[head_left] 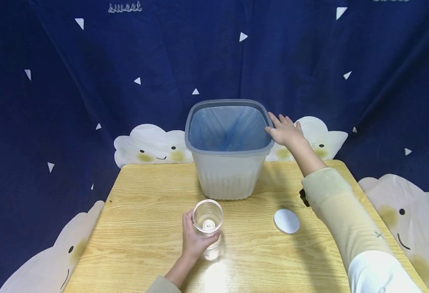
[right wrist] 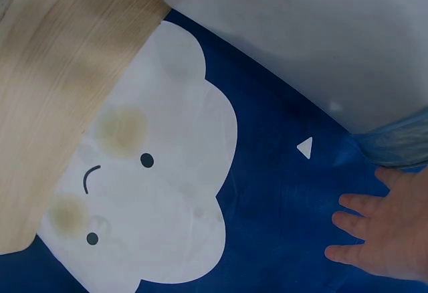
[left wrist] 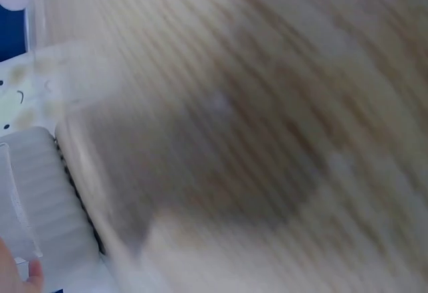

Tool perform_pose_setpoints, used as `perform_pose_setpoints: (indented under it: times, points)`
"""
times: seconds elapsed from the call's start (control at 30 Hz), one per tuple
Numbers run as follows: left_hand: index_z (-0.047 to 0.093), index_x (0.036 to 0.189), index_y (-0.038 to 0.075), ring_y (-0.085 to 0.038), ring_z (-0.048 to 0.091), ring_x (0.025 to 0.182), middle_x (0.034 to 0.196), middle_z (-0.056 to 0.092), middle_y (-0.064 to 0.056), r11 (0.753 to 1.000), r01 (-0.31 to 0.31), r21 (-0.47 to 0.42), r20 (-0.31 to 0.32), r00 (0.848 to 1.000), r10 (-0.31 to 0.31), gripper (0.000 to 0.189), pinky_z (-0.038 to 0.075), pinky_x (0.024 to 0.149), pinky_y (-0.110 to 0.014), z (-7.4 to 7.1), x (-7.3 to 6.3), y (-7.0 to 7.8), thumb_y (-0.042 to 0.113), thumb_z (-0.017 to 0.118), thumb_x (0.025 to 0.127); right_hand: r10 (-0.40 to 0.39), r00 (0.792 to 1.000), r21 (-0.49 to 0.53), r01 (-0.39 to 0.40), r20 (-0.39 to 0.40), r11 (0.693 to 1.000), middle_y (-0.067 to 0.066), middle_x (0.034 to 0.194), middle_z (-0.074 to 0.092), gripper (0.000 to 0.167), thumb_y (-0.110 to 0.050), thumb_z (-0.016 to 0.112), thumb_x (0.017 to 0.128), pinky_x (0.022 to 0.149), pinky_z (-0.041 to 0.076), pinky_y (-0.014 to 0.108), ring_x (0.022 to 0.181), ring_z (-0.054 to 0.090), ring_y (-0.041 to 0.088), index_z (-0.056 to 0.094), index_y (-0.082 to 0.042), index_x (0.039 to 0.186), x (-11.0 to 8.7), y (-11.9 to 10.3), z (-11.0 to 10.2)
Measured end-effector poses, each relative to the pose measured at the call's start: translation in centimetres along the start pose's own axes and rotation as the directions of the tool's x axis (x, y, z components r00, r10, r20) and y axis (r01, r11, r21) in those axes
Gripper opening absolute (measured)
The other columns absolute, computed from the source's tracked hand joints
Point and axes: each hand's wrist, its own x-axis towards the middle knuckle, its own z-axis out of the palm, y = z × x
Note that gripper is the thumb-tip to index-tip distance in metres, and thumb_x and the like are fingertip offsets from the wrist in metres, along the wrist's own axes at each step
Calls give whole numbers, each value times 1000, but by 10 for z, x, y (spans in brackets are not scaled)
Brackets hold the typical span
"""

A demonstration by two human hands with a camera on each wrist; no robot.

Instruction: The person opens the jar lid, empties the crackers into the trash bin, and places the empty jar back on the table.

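Observation:
My left hand [head_left: 195, 242] grips a clear, wide-mouthed jar [head_left: 208, 217] above the front middle of the table, fingers round its side. Its top is uncovered. The left wrist view is mostly blurred wood grain, with part of my left hand [left wrist: 15, 276] low in the corner. Further back stands a whitish translucent bin [head_left: 230, 173] with a grey rim and a bluish liner inside. My right hand [head_left: 287, 132] is at the bin's right rim, fingers spread and fairly straight; the right wrist view shows the same hand [right wrist: 391, 229] beside the rim.
A round white lid [head_left: 286, 221] lies on the wooden table [head_left: 152, 195], right of the jar. Behind the table hangs a dark blue curtain [head_left: 156, 53] with white triangles and smiling clouds. The bin stands near the table's back edge.

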Motion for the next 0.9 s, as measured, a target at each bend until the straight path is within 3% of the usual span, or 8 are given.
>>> perform_pose_setpoints:
  times: [0.4, 0.67, 0.9]
  points:
    - [39, 125, 8, -29, 46, 101, 109, 43, -16, 998, 55, -24, 49, 997, -54, 94, 46, 84, -49, 12, -9, -1, 17, 88, 46, -2, 1000, -3, 2, 5, 1000, 23, 150, 2, 63, -42, 27, 96, 104, -6, 63, 136, -2, 41, -1, -18, 148, -1, 0, -1]
    - [38, 126, 2, -28, 47, 102, 110, 43, -14, 998, 57, -18, 70, 996, -55, 94, 46, 85, -49, 23, -15, -5, 22, 87, 48, -3, 1000, -6, 3, 5, 1000, 23, 150, 2, 63, -42, 27, 96, 104, -5, 63, 136, -2, 41, -1, -18, 148, 0, -1, -2]
    - [39, 125, 7, -32, 47, 102, 111, 43, -16, 995, 84, -49, 75, 994, -80, 90, 45, 87, -50, 30, -19, -4, 21, 87, 50, 0, 1000, -3, 0, 6, 1000, 23, 150, 2, 63, -42, 27, 96, 104, -5, 63, 136, -2, 41, -1, -18, 148, 0, -1, -1]
